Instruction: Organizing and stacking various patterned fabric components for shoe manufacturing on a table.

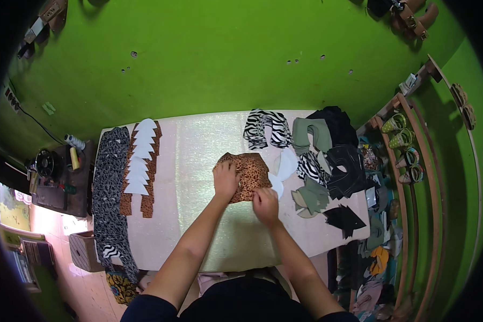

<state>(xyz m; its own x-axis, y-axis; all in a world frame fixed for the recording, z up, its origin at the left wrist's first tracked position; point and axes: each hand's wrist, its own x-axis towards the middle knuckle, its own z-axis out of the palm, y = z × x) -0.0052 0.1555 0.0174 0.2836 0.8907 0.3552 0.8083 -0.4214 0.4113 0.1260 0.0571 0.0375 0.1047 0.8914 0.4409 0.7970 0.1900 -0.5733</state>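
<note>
Far left there's a small dark stand [60, 188] with a white cone of thread [75, 141] and a yellow spool [74, 158] on it, right up against the bright green wall [225, 64]. Next over is the worktop [193, 134], covered in a pale, shimmery sheet. A long black-and-grey patterned strip of fabric [110, 188] runs down its left edge, with a little black-and-white zebra-print scrap [111, 251] near the bottom end. Just beside that, a column of white pointed cut-outs [143, 153] overlaps on top of brown leopard-print pieces [147, 208].

Then a bare stretch, and you get to the action: the left hand [226, 180] lies palm down with its fingers stretched out, resting on the left part of an orange-brown leopard-print piece of fabric [249, 172]. That piece sits around the middle of the worktop, right in front of the person. The right hand [265, 204] is at its lower right corner, fingers curled in; honestly can't tell if it's pinching the edge or just pressing on it.

Right of that it gets busy: a zebra-print arch [279, 131] near the back, white rounded cut-outs [287, 163] just beside the leopard piece, an olive-green arch [300, 134], more olive-green pieces [311, 196] nearer the front, black stitched pieces [342, 185], and a jagged black one [349, 221] by the right edge. Past the worktop, some green dotted shoes [401, 139] sit up along the side.
</note>
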